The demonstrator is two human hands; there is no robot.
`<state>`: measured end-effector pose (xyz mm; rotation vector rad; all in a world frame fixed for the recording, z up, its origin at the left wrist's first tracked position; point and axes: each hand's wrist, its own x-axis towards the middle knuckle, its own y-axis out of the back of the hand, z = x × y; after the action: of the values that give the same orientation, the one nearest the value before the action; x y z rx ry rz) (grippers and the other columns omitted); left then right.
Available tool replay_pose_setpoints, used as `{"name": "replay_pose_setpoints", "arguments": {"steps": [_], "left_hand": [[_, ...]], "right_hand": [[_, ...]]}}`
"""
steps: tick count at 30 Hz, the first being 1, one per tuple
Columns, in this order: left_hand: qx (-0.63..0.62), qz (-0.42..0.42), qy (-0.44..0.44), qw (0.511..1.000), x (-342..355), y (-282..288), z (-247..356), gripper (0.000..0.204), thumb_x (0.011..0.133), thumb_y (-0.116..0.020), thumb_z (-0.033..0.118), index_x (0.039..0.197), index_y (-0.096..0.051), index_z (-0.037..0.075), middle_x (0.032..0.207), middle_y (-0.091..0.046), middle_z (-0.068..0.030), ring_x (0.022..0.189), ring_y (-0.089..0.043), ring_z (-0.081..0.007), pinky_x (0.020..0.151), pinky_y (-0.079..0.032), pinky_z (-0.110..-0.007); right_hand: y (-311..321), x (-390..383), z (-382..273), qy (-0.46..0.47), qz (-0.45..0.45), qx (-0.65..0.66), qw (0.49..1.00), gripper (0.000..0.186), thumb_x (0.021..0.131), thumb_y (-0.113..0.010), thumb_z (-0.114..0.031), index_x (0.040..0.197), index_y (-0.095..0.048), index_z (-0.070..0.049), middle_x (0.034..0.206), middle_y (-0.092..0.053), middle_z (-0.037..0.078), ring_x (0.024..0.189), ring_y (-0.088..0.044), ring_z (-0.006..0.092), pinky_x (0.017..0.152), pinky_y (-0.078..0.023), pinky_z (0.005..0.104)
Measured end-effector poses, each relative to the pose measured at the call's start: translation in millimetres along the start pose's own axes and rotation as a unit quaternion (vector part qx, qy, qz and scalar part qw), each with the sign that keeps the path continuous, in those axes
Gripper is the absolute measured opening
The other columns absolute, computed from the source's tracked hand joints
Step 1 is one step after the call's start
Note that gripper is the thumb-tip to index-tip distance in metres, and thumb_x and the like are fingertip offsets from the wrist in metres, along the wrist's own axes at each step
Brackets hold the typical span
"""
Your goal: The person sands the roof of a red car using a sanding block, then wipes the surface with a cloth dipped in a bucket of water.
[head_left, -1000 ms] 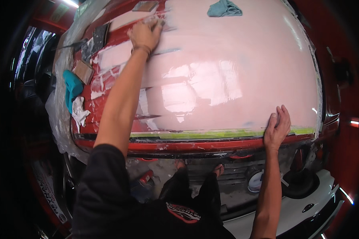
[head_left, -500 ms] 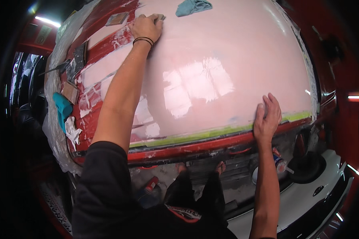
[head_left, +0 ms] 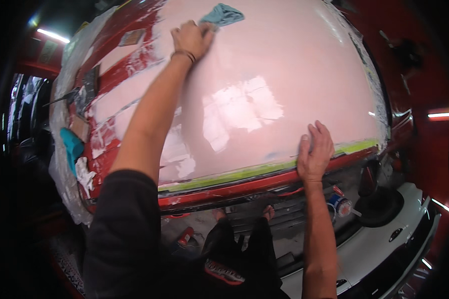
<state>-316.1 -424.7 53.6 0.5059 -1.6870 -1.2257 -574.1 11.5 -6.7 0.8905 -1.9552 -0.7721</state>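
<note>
My left hand (head_left: 193, 39) is curled over a small block (head_left: 210, 27), mostly hidden by my fingers, on the upper part of a pale-pink coated car panel (head_left: 279, 60). A crumpled blue-grey cloth (head_left: 224, 14) lies just beside those fingertips. My right hand (head_left: 316, 149) rests with fingers apart on the panel's near edge, at the green masking tape (head_left: 354, 148). Red paint (head_left: 110, 134) shows among filler streaks on the left.
Along the left edge lie plastic sheeting (head_left: 65, 184), a teal tool (head_left: 71, 144), white crumpled material (head_left: 85, 177), blocks (head_left: 132, 36) and dark spreaders (head_left: 90, 82). Below are a tin (head_left: 340, 204), a red tool (head_left: 184, 236) and a white car part (head_left: 394, 239).
My view has shifted, so the panel appears further left. My left hand has moved over the panel to beside the blue-grey cloth; my right hand stays at the near edge.
</note>
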Motion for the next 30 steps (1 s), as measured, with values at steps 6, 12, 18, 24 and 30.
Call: {"name": "replay_pose_setpoints", "arguments": {"steps": [6,12,18,24,30], "left_hand": [[-0.028,-0.026,0.02,0.999,-35,7,29,0.034,0.104,-0.069,0.046,0.128,-0.085,0.029,0.112,-0.075,-0.0152,0.114,-0.07,-0.0348,0.102,-0.044,-0.056],[-0.192,-0.055,-0.115,0.973,-170,97,93,0.039,0.098,-0.082,0.025,0.136,-0.083,0.019,0.109,-0.07,-0.0115,0.108,-0.066,-0.03,0.107,-0.04,-0.051],[-0.026,-0.014,-0.02,0.999,-21,17,21,0.034,0.104,-0.071,0.043,0.13,-0.085,0.027,0.117,-0.075,-0.0152,0.116,-0.069,-0.0352,0.105,-0.043,-0.06],[-0.001,-0.043,0.033,0.999,-39,16,47,0.04,0.104,-0.072,0.044,0.14,-0.083,0.028,0.12,-0.076,-0.0171,0.117,-0.07,-0.0379,0.103,-0.05,-0.059],[-0.162,-0.088,-0.053,0.981,-191,107,103,0.041,0.099,-0.08,0.024,0.14,-0.083,0.019,0.114,-0.072,-0.0104,0.116,-0.064,-0.0295,0.112,-0.037,-0.052]], "right_hand": [[4,1,-1,-0.019,-0.007,-0.006,1.0,0.038,0.107,-0.069,-0.024,0.144,-0.069,-0.013,0.159,-0.062,0.012,0.153,-0.053,0.0333,0.126,-0.035,0.0556],[12,-1,9,-0.031,0.0,-0.012,0.999,0.039,0.106,-0.07,-0.024,0.144,-0.069,-0.013,0.16,-0.061,0.01,0.154,-0.053,0.0328,0.126,-0.034,0.0558],[7,5,-3,-0.023,0.0,0.011,1.0,0.039,0.106,-0.071,-0.025,0.143,-0.069,-0.013,0.158,-0.062,0.01,0.153,-0.053,0.0334,0.126,-0.035,0.0559],[10,3,-2,-0.033,0.004,0.005,0.999,0.039,0.106,-0.072,-0.025,0.143,-0.07,-0.013,0.158,-0.062,0.009,0.153,-0.053,0.033,0.125,-0.036,0.0559],[16,0,9,-0.038,0.006,-0.01,0.999,0.04,0.106,-0.072,-0.026,0.144,-0.069,-0.013,0.159,-0.061,0.008,0.153,-0.052,0.0325,0.125,-0.036,0.0561]]}}
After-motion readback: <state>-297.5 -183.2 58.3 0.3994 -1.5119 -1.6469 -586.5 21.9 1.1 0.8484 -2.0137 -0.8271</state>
